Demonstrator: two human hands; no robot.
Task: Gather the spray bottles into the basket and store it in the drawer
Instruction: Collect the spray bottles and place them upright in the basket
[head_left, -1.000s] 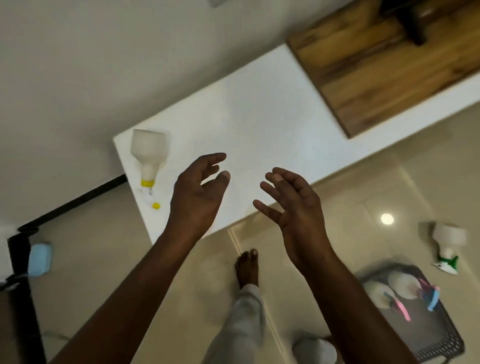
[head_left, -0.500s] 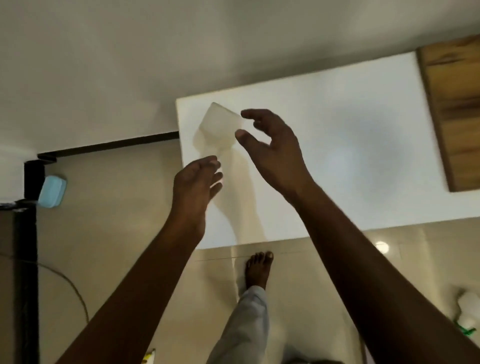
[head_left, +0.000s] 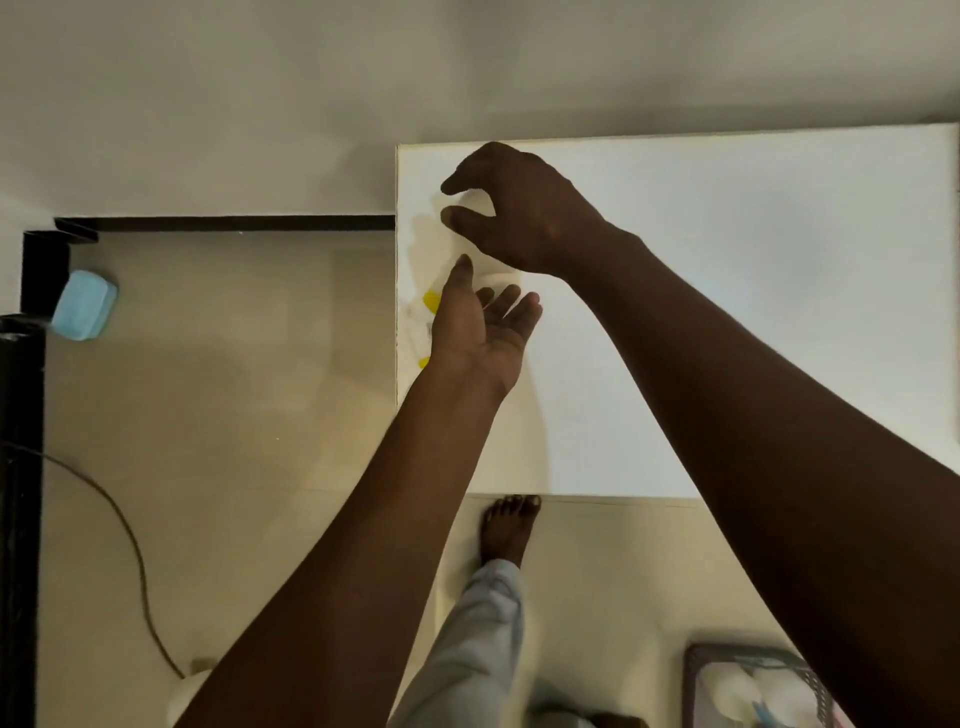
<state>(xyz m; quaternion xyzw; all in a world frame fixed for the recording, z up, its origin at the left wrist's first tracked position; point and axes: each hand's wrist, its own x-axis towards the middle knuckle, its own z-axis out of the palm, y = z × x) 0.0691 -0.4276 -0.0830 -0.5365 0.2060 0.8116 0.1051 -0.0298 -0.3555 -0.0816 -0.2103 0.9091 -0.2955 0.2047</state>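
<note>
White bottle (head_left: 470, 205) at table (head_left: 727, 312) edge

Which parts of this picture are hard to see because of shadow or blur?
Head view: the white spray bottle under the right hand blends into the white table, with shadow beside the left hand; the basket at the bottom edge is blurred.

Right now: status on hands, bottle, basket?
Right hand curled over the spray bottle on the white table, grip unconfirmed. Left hand open beside it. Basket on the floor. Nothing in the way.
</note>
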